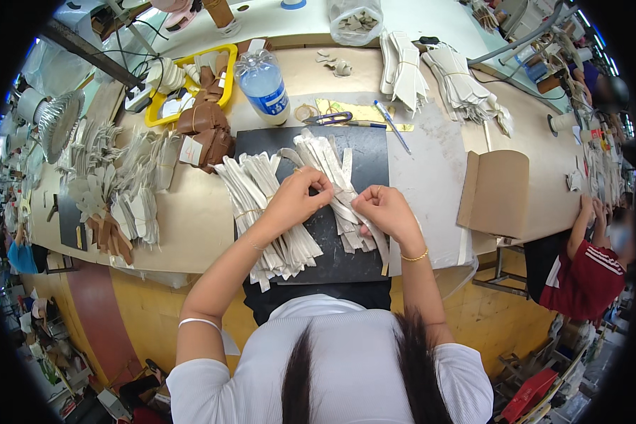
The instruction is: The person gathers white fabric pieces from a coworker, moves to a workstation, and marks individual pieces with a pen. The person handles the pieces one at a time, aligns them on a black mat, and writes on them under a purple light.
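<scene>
The left hand (298, 198) is closed, fingertips pinched on a pale strip (340, 185) at the top of a loose pile of strips (346, 205). The right hand (383, 210) is curled shut just beside it, gripping the same strip from the other side; the two hands nearly touch. The pile lies on a black mat (364, 155) on the tabletop (198, 219), running diagonally from the mat's upper middle toward its lower right corner. To the left of the hands, a second bundle of strips (261, 205), held by a rubber band, fans across the mat's left edge. Beyond the mat lie small scissors (330, 119), a blue pen (392, 127) and a water bottle (263, 83). Brown pieces (205, 131) sit by a yellow tray (191, 81) at upper left. Stacks of white cut pieces (403, 67) rest further back. A folded brown card (495, 192) lies at right, and another person in a red shirt (583, 279) works at the tabletop's far right
</scene>
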Demonstrator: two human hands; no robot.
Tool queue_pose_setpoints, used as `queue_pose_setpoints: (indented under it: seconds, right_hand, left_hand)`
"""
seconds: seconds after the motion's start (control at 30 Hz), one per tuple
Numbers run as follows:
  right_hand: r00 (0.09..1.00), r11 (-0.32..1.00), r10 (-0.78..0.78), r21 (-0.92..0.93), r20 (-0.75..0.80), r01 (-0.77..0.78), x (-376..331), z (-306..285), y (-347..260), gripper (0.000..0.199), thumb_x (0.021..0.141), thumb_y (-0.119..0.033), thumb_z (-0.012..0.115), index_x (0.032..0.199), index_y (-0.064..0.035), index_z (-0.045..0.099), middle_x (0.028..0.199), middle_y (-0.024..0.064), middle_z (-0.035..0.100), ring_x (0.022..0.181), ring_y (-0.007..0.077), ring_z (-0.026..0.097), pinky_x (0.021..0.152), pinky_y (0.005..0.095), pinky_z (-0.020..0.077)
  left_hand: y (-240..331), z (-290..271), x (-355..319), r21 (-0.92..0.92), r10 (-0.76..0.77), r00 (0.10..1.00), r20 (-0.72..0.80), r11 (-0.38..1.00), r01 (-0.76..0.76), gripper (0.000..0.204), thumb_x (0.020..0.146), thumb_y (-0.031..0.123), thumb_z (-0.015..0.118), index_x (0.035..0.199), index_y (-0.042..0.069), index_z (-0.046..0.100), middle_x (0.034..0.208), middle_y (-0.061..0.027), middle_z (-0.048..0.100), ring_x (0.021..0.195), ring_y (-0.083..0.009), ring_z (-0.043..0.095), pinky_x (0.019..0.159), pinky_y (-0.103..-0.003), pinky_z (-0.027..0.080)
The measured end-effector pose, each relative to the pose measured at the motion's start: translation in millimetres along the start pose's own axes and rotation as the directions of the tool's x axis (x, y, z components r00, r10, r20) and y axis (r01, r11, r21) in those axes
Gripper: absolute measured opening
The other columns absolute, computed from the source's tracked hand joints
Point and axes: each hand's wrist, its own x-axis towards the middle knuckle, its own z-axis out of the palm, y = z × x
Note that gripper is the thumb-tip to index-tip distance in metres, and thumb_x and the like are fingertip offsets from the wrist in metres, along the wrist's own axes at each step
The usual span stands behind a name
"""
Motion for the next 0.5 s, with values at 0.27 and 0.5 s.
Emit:
queue_pose_setpoints:
  seconds: [0.27, 0.5]
  right_hand:
    - [0.983, 0.984, -0.164, -0.088, -0.077, 0.158, 19, 20, -8, 0.023, 0.091, -0.017, 0.068, 0.089, 0.0052, 0.063, 0.069, 0.0074, 0.068, 0.054, 0.0136, 0.068, 0.047, 0.0247, 0.0502]
    - [0.981, 0.984, -0.175, 0.003, -0.085, 0.176, 18, 22, 0, 0.019, 0.092, -0.015, 0.064, 0.094, 0.0036, 0.066, 0.066, 0.0099, 0.067, 0.056, 0.0172, 0.069, 0.052, 0.0290, 0.0505]
  left_hand:
    - [-6, -3, 8, -0.343, -0.086, 0.996, 0.032, 0.935, 0.092, 0.011, 0.086, 0.008, 0.073, 0.094, 0.002, 0.068, 0.094, -0.0030, 0.063, 0.079, -0.0084, 0.060, 0.071, -0.022, 0.048]
    - [-22, -7, 29, -0.490, -0.024, 0.993, -0.117, 0.871, -0.036, 0.014, 0.084, -0.001, 0.071, 0.094, 0.001, 0.060, 0.087, -0.0034, 0.062, 0.074, -0.0090, 0.061, 0.067, -0.023, 0.051]
